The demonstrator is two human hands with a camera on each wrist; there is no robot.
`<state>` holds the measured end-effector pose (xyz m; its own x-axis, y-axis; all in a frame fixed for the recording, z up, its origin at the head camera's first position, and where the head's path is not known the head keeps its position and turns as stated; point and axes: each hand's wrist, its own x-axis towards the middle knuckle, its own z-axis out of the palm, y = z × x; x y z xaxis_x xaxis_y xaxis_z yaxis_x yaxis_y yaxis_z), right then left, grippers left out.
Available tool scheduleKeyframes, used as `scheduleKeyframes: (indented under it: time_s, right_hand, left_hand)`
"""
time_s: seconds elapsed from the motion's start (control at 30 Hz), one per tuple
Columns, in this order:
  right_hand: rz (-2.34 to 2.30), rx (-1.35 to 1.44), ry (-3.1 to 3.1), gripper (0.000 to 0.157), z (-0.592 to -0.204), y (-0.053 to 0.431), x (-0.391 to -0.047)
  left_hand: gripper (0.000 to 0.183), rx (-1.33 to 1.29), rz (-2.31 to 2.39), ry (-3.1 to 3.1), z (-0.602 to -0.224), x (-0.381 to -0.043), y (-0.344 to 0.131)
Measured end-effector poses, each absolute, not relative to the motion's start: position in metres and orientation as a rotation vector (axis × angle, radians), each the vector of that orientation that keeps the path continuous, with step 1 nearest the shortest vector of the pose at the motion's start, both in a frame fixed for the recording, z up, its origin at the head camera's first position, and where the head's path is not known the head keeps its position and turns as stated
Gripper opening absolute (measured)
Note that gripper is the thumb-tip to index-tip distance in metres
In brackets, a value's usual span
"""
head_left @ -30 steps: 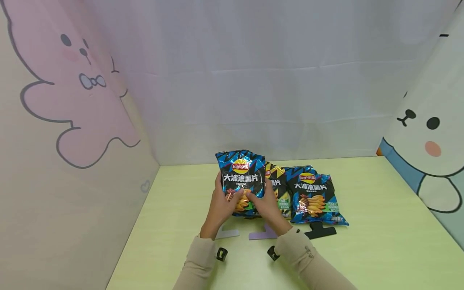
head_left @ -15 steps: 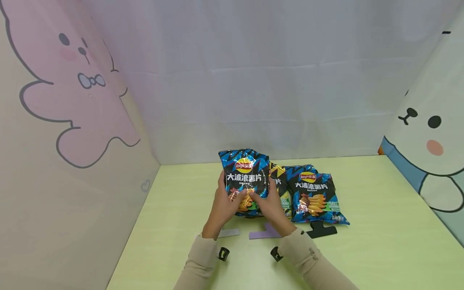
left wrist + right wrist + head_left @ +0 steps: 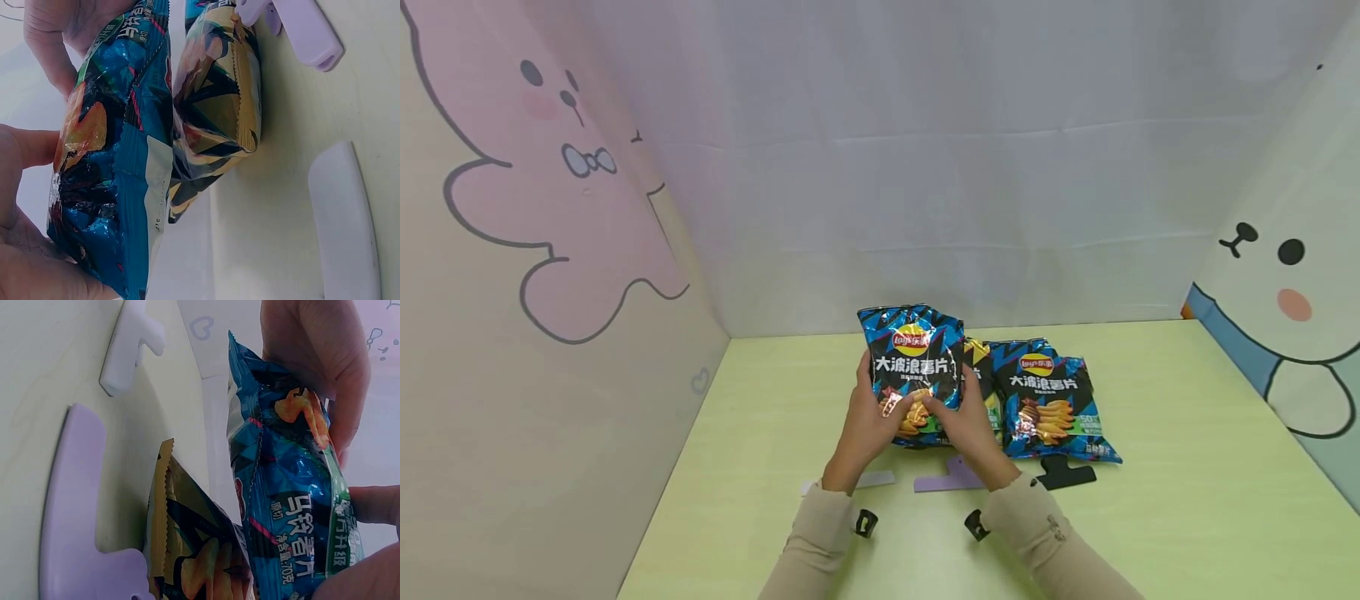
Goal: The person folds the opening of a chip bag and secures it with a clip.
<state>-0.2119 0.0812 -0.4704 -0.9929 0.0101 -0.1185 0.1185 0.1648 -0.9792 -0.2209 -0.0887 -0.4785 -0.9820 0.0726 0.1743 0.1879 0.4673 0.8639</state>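
Both hands grip a blue and black bag of potato chips, raised above the table with its printed front towards me. My left hand clasps its left side and my right hand its right side, thumbs pressed on the lower front. In the left wrist view the held bag is puffed and its bottom seam faces the table. Behind it stands a yellow and black chip bag, partly hidden by the held one. The right wrist view shows this yellow bag apart from the held bag.
More blue chip bags overlap at the right. In front of the bags lie a white clip, a purple clip and a black clip on the pale table. A curtain hangs behind the table.
Both hands have carried the held chip bag slightly to the right and a little up, covering more of the yellow bag. The grip looks the same; the other bags and clips stay put.
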Motion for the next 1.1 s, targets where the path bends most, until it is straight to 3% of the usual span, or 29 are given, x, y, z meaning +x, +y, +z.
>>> scheduleKeyframes:
  time_s: [1.1]
  right_hand:
    - [-1.975, 0.163, 2.341, 0.084, -0.473, 0.098, -0.203]
  left_hand:
    - [0.099, -0.38, -1.634, -2.583, -0.476, -0.212, -0.083]
